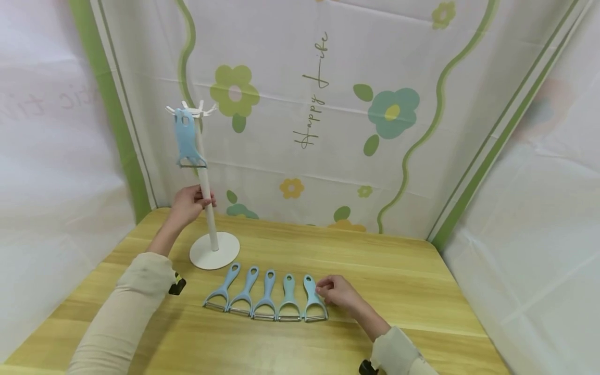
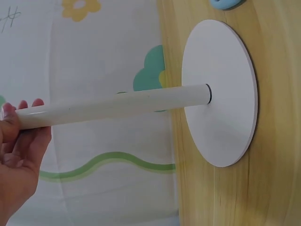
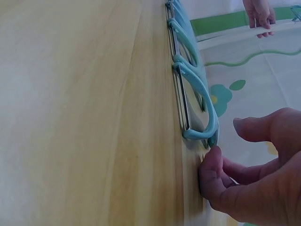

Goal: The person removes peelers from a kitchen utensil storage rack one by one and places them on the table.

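Note:
A white rack stand point(image 1: 209, 219) with a round base and several hooks on top stands at the left of the table. My left hand point(image 1: 189, 204) grips its pole around mid-height, fingers and thumb wrapped about it in the left wrist view. From the hooks hangs blue peeler ware point(image 1: 186, 136); overlap hides whether it is more than one. Several blue and green Y-shaped peelers lie in a row, handles pointing away. Beside the handle of the rightmost peeler point(image 1: 310, 291) is my right hand point(image 1: 338, 290). In the right wrist view its thumb point(image 3: 251, 129) stands apart from the fingers, whose tips are close to that peeler.
The wooden table point(image 1: 281, 349) ends at a flowered white curtain point(image 1: 281, 156) behind, with more white cloth at both sides. The stand's base point(image 1: 201, 255) sits just beyond the leftmost peeler point(image 1: 228, 281).

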Demonstrator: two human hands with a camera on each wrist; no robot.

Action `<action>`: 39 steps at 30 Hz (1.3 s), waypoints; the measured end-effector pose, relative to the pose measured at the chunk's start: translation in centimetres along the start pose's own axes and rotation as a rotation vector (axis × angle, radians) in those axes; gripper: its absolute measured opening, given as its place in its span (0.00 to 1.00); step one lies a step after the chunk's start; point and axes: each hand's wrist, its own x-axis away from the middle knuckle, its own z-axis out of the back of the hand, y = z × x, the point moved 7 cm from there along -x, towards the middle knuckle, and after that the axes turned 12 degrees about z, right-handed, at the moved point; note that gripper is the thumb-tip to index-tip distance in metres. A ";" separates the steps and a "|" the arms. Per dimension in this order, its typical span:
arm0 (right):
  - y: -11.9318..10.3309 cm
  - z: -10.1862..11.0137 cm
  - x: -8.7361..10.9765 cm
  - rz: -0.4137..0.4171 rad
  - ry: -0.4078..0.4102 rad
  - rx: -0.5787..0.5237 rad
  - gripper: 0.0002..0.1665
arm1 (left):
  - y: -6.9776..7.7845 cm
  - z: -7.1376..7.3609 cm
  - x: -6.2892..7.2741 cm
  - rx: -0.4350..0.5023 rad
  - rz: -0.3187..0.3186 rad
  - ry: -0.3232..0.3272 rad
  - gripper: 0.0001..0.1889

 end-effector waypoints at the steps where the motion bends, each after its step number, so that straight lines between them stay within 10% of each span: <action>1: 0.0 0.0 0.0 -0.001 -0.001 -0.002 0.19 | 0.0 0.1 0.0 0.001 0.002 0.019 0.08; 15: -0.8 0.0 -0.4 0.013 -0.017 -0.023 0.24 | -0.3 1.3 1.0 -0.025 0.007 0.190 0.14; 28: -5.0 0.8 -2.5 0.121 0.081 0.069 0.22 | 1.1 1.2 0.8 -0.214 -0.024 0.101 0.14; 39: -10.7 -0.5 -4.7 0.233 0.115 -0.037 0.18 | 1.1 -0.1 0.9 -0.186 -0.022 0.012 0.07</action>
